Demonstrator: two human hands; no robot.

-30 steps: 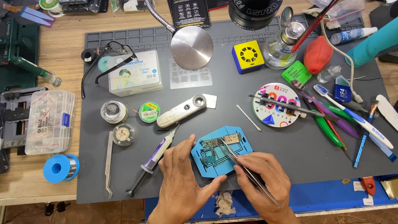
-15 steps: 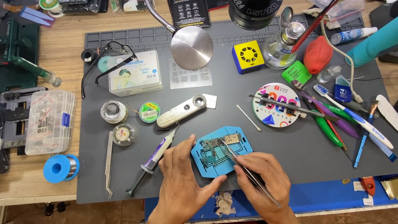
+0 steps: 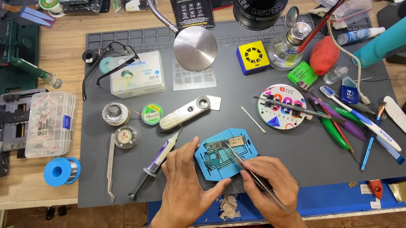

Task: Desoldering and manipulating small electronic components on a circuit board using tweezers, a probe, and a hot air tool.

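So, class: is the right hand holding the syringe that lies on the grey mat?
No. The right hand grips tweezers over the circuit board, while the syringe lies untouched beside the left hand.

Showing two bare hands, left hand [image 3: 184, 188] and right hand [image 3: 270, 183]: no gloves, rings or watch, forearms unsleeved; wearing something orange-red at bottom edge.

Free: bare grey mat [image 3: 307, 152] at 3 o'clock of the blue holder [image 3: 225, 153], as far as the green-handled tools [image 3: 334, 131] | Blocked, 9 o'clock: syringe [image 3: 159, 158], steel tweezers [image 3: 111, 165] | Blocked, 12 o'clock: white magnifier [image 3: 185, 113], cotton swab [image 3: 254, 120], round disc [image 3: 282, 106] | 6 o'clock: left hand [image 3: 184, 188] and right hand [image 3: 268, 183] fill the bench edge.
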